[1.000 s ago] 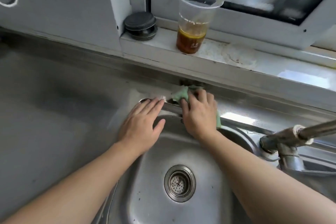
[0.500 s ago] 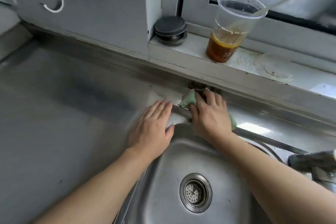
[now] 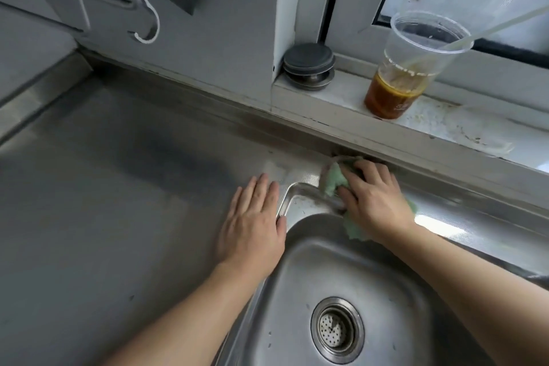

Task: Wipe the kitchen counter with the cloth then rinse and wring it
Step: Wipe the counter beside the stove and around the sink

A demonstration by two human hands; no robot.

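Note:
A pale green cloth (image 3: 333,180) lies on the steel counter (image 3: 118,187) at the back rim of the sink (image 3: 386,291), under the window ledge. My right hand (image 3: 372,199) presses down on the cloth with fingers spread over it; green edges show past the fingertips and below the wrist. Flat on the counter at the sink's left corner rests my left hand (image 3: 254,226), fingers straight, holding nothing.
On the window ledge (image 3: 445,125) stand a clear plastic cup (image 3: 410,68) with brown liquid and a straw, and a dark round sink plug (image 3: 309,65). A hook (image 3: 145,24) hangs on the wall rail at upper left. The sink drain (image 3: 337,330) is uncovered.
The view has swung left and the tap has left the frame. My left hand slid left off the sink corner onto the counter. My right hand still presses the cloth at the sink's back rim.

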